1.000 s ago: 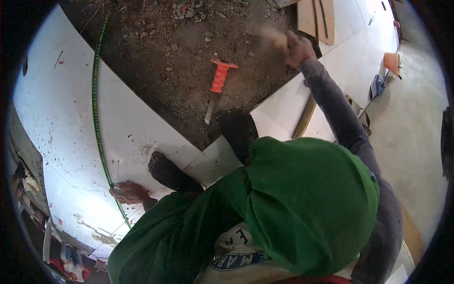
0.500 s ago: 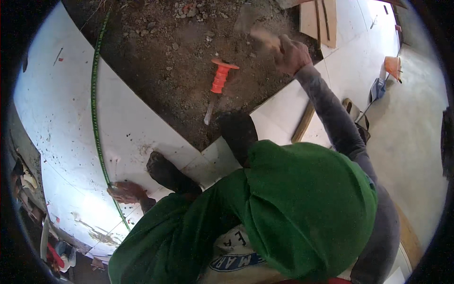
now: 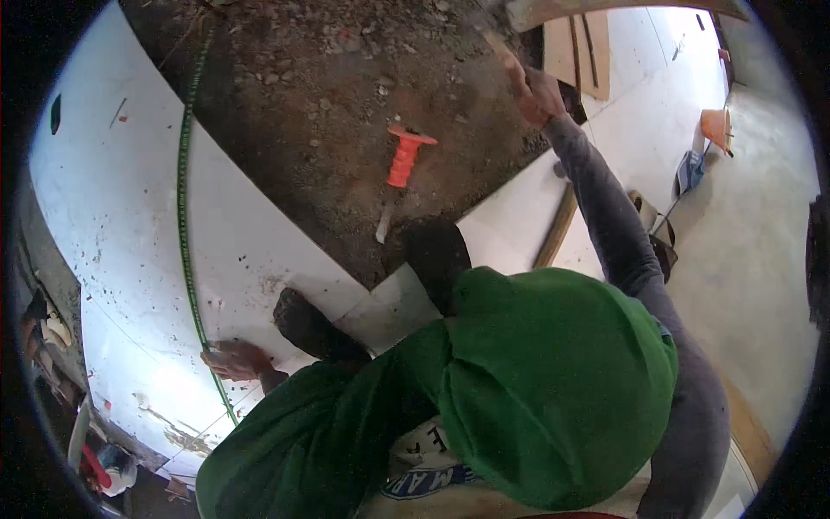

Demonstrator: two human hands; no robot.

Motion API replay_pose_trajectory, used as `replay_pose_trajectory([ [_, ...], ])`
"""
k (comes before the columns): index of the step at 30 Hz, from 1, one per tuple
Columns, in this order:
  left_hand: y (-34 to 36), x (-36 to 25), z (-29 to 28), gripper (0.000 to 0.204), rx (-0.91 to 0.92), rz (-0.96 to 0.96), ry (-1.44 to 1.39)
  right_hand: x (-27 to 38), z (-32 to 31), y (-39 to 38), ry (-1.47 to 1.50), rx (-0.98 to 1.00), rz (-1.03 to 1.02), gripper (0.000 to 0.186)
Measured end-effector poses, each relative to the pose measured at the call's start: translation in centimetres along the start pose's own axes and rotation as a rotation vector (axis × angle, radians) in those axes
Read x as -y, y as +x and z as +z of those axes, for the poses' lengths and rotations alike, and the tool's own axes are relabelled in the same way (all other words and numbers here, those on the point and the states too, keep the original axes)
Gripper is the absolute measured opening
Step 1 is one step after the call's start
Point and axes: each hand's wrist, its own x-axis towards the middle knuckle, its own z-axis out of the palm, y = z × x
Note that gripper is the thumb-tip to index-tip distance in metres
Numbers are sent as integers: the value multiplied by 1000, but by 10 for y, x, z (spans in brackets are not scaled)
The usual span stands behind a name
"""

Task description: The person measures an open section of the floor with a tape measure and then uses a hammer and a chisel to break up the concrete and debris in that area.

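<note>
My right hand [image 3: 539,97], at the far end of the outstretched grey sleeve, is closed round the light wooden handle [image 3: 499,49] of a tool. Motion blurs that tool's grey head near the top edge. On the bare soil lies a chisel with an orange ribbed grip and hand guard [image 3: 404,157], its blade toward me, out of my hands' reach of contact. My left hand [image 3: 237,359] rests on the white tiles at the lower left, fingers stretched out. Its fingertips touch a long green strip with markings, like a measuring tape [image 3: 183,208].
White tiles [image 3: 251,233] border the dark soil patch [image 3: 320,130] on both sides. Two dark-shod feet [image 3: 313,324] stand at its near corner. A wooden bar [image 3: 558,227] lies by the right arm. An orange container [image 3: 717,128] stands farther right. Green cloth [image 3: 562,381] covers the lower middle.
My right hand and the wooden-handled tool have moved slightly up and away. The left hand stays on the tiles by the tape. The whole view has shifted a little.
</note>
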Motion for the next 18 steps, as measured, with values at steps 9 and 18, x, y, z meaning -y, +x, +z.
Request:
replay_pose_trajectory([
  [9, 0, 15, -1, 58, -14, -5, 27, 8, 5, -9, 305, -17, -32, 73],
  [18, 5, -10, -26, 65, 84, -181, -103, 23, 1, -9, 78, -127, -180, 65],
])
